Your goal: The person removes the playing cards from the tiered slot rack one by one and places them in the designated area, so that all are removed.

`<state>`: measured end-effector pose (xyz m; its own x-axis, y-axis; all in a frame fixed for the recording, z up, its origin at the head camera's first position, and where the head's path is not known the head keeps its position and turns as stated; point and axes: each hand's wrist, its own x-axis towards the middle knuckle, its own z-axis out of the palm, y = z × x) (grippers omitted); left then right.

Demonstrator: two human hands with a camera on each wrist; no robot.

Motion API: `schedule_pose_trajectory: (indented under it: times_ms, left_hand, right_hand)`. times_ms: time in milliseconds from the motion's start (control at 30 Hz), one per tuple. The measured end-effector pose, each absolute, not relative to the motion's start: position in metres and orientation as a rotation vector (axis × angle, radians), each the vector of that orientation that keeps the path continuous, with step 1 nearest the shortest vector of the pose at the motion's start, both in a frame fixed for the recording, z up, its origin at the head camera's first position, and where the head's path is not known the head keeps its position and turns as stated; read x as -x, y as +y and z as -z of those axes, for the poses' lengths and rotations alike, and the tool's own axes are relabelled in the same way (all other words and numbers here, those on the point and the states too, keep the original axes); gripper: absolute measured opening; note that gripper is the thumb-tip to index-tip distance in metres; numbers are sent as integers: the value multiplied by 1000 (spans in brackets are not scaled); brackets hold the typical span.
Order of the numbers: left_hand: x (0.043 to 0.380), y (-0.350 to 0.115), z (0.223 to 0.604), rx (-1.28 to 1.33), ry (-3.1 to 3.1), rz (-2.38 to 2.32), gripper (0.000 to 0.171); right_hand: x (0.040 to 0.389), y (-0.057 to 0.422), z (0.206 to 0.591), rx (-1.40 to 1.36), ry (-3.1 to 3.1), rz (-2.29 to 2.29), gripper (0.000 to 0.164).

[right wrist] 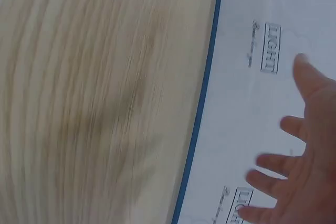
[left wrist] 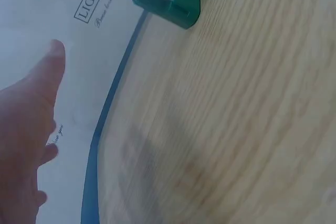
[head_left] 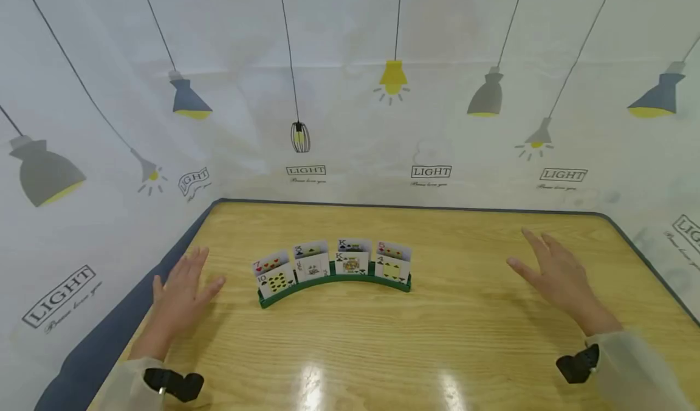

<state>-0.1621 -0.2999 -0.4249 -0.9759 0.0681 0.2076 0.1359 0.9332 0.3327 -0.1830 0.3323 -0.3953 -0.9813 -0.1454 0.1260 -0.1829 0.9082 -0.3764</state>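
Note:
A curved green card holder stands on the table left of centre, with playing cards upright in two rows. Its front row includes a ten, a king and a four; behind them show a seven, another king and a five. Left of the holder, my left hand is held over the table with fingers spread and nothing in it. The holder's green end appears beyond that thumb in the left wrist view. My right hand hovers far to the right, fingers apart, holding nothing.
The wooden table has a dark blue border along its back and sides. White sheeting printed with hanging lamps rises behind and at both sides. Black wrist devices sit on both wrists, below pale sleeves.

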Motion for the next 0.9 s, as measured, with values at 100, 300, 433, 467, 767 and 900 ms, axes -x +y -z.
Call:
schedule_pose_trajectory:
  times_ms: [100,300,433,467,767,900]
  left_hand:
    - [155,-291,429,174,-2928,710,69]
    - [144,-269,440,158,-2903,1145,51]
    - [139,-258,446,134,-2843,1338,49]
    - [138,-255,446,126,-2831,1375,49]
    - [144,-235,455,61,-2747,1546,48]
    - [148,-228,458,18,-2723,1559,43]
  right_hand:
    - [180,316,395,-323,-2998,-663,72]
    - [171,274,402,-399,-2909,-895,49]
    - [169,242,407,-469,-2789,-1047,33]
    - [169,235,407,-485,-2765,-1081,31]
    - [172,189,415,-586,-2721,-1208,24]
    - [173,178,418,-596,-2733,-1262,24]
